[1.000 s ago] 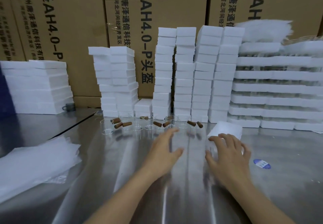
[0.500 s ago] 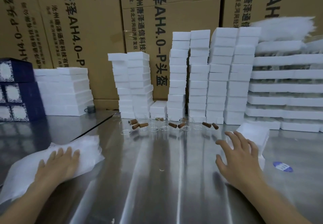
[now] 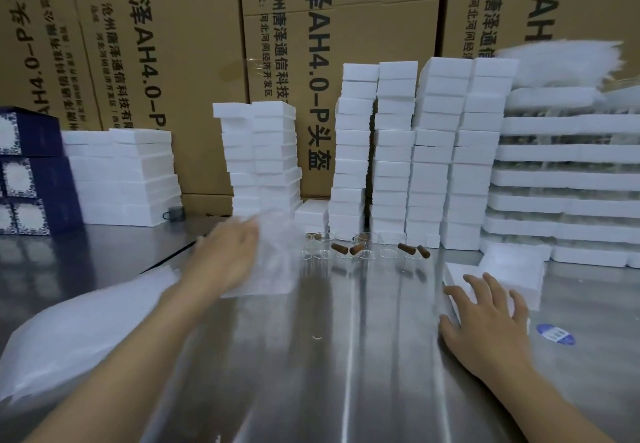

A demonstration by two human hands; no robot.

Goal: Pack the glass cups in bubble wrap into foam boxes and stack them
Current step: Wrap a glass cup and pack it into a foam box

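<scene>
Several clear glass cups (image 3: 367, 250) with brown stoppers lie in a row at the foot of the foam stacks. My left hand (image 3: 227, 259), blurred by motion, holds a translucent bubble wrap sheet (image 3: 273, 262) lifted just left of the cups. The sheet hides the leftmost cups. A pile of more bubble wrap sheets (image 3: 86, 332) lies at the near left. My right hand (image 3: 485, 321) rests with spread fingers on the near edge of an open white foam box (image 3: 512, 269) at the right.
Tall stacks of white foam boxes (image 3: 394, 152) line the back of the steel table (image 3: 329, 356), with wide foam trays (image 3: 568, 179) at the right and cardboard cartons behind. Dark blue gift boxes (image 3: 24, 172) stand far left. A blue sticker (image 3: 555, 334) lies near my right hand.
My left hand went from the table's middle to the sheet pile at the left, then lifted one sheet toward the cups. My right hand stayed at the foam box.
</scene>
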